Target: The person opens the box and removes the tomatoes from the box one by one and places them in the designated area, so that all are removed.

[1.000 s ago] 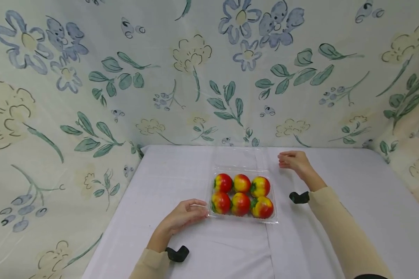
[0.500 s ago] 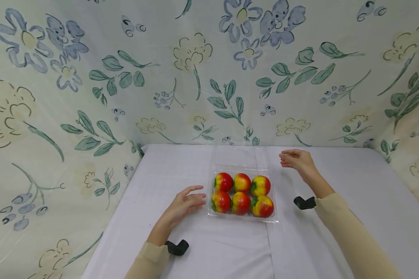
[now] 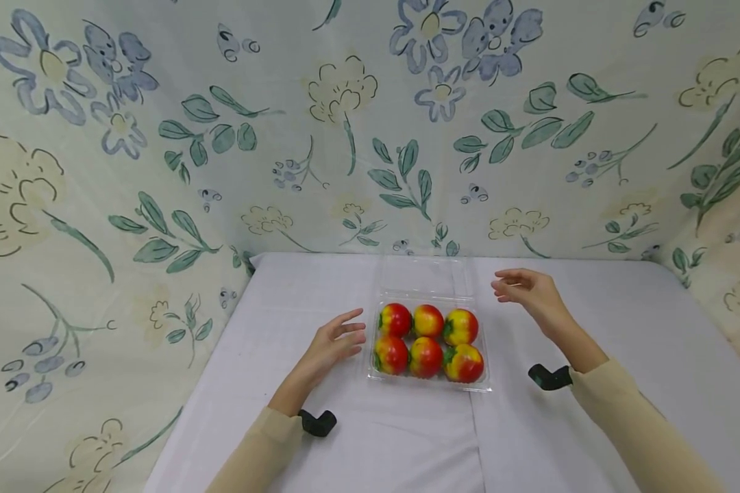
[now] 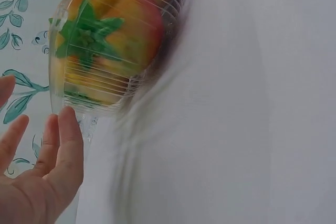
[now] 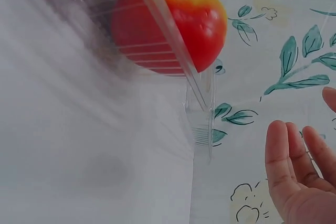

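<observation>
A clear plastic clamshell box (image 3: 407,383) stands on the white cloth with its transparent lid (image 3: 424,276) folded back toward the wall. Several round red-and-yellow fruits (image 3: 425,357) with green leafy caps sit inside in two rows. Just left of the box is my left hand (image 3: 329,349), fingers spread and holding nothing; in the left wrist view its fingertips (image 4: 68,121) overlap the box's lower corner. My right hand (image 3: 533,298) hovers beyond the box's right side, near the lid, its fingers loosely bent around nothing. The right wrist view shows a gap between that hand and the lid (image 5: 202,124).
White cloth (image 3: 284,301) covers the table around the box. A floral fabric wall (image 3: 321,157) rises along the back edge and the left side, with the lid lying close to it. Each wrist carries a small black mount (image 3: 549,376).
My left hand has come off the box's front left corner and moved up along its left side, fingers spreading. My right hand stays beside the lid while its forearm swings slightly right.
</observation>
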Demonstrator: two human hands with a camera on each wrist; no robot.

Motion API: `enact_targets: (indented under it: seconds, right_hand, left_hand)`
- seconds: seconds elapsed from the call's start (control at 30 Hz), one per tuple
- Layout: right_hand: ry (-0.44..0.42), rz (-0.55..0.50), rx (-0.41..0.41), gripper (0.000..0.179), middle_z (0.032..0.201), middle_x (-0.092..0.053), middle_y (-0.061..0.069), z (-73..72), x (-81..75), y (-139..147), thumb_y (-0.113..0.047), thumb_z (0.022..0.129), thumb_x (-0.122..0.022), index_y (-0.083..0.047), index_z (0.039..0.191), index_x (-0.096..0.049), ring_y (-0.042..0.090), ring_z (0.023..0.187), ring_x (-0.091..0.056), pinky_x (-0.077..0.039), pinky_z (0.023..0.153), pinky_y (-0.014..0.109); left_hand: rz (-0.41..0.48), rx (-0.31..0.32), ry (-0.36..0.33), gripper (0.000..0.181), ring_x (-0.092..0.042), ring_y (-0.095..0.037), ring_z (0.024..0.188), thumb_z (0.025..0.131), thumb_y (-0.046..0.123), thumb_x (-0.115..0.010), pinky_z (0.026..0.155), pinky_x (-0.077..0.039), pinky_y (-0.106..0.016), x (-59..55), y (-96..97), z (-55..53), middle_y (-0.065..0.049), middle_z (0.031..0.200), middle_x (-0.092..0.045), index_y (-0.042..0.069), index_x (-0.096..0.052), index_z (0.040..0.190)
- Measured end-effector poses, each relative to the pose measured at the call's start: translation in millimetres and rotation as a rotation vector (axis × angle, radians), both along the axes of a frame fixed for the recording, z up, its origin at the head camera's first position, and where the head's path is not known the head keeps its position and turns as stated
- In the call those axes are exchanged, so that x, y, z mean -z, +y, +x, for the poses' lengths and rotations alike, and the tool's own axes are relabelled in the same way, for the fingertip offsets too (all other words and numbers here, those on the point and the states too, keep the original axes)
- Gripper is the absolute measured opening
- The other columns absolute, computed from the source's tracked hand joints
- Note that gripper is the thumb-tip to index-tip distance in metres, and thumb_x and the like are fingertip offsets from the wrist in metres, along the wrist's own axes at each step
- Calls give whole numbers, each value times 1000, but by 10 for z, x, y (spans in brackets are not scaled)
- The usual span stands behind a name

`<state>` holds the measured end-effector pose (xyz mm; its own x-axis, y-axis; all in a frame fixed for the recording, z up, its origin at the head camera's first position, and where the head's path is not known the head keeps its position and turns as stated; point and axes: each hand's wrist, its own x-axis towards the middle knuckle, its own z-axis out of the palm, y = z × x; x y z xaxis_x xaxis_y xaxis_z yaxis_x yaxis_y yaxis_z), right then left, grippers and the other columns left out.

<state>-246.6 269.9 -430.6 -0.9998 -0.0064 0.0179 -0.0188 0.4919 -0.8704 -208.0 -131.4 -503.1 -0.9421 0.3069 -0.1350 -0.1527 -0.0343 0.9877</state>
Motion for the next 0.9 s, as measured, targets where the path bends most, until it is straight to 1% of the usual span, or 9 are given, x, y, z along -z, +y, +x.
enact_targets:
  seconds: [0.1,0.17,0.27,0.4,0.47,0.6,0.67,0.8,0.9]
  right_hand:
    - [-2,-24,-37,54,120,-62,24,87,-15,-27,-35,97,-66,3,135,-55,24,98,-69,-54,87,22]
    - [-2,-53,-63,52,120,-62,23,127,5,-37,-32,97,-67,3,134,-55,21,97,-69,-54,85,19]
    - [-2,-76,-97,50,119,-63,22,199,30,-53,-28,97,-68,3,134,-56,19,96,-69,-52,85,16]
    - [-3,-81,-121,51,117,-65,20,299,60,-91,-28,95,-70,2,134,-57,16,93,-68,-52,84,16]
    - [-7,-92,-131,51,117,-65,20,348,72,-118,-27,95,-71,3,134,-56,14,94,-68,-53,84,17]
    - [-8,-129,-159,48,117,-64,23,439,114,-163,-22,94,-72,5,131,-57,12,95,-67,-54,84,20]
    - [-5,-147,-174,47,117,-64,24,473,150,-173,-20,93,-73,5,129,-58,13,96,-67,-55,84,20]
    - [13,-156,-220,46,116,-65,24,531,228,-191,-18,90,-76,5,127,-60,23,100,-66,-55,84,21]
    - [39,-144,-252,45,116,-65,22,577,271,-200,-15,88,-78,5,125,-61,32,102,-64,-55,83,21]
  left_hand:
    - [6,-3,6,56,-59,-35,114,98,13,-65,97,-51,-45,10,15,-42,-27,136,-53,8,-44,150]
    - [18,-5,7,56,-59,-33,113,98,10,-65,98,-51,-47,21,24,-63,-27,135,-53,8,-45,150]
    - [19,-5,19,56,-60,-31,112,98,9,-64,98,-51,-48,29,39,-77,-26,134,-54,6,-44,150]
    - [13,-9,30,55,-61,-28,110,97,8,-65,96,-52,-47,46,56,-81,-25,132,-55,6,-46,149]
    - [7,-12,36,54,-61,-27,109,97,8,-65,95,-53,-46,56,63,-81,-25,130,-56,5,-47,148]
    - [-5,-9,50,54,-61,-26,107,97,9,-66,93,-54,-44,78,80,-88,-24,127,-56,3,-47,147]
    - [-13,-5,53,54,-61,-26,107,97,9,-66,93,-54,-44,88,89,-91,-24,126,-56,3,-47,147]
    - [-34,-4,49,52,-61,-27,108,97,11,-67,93,-54,-43,111,100,-89,-22,125,-57,6,-50,145]
    - [-57,5,57,51,-61,-28,108,97,14,-67,94,-54,-43,112,115,-86,-21,125,-57,7,-51,145]
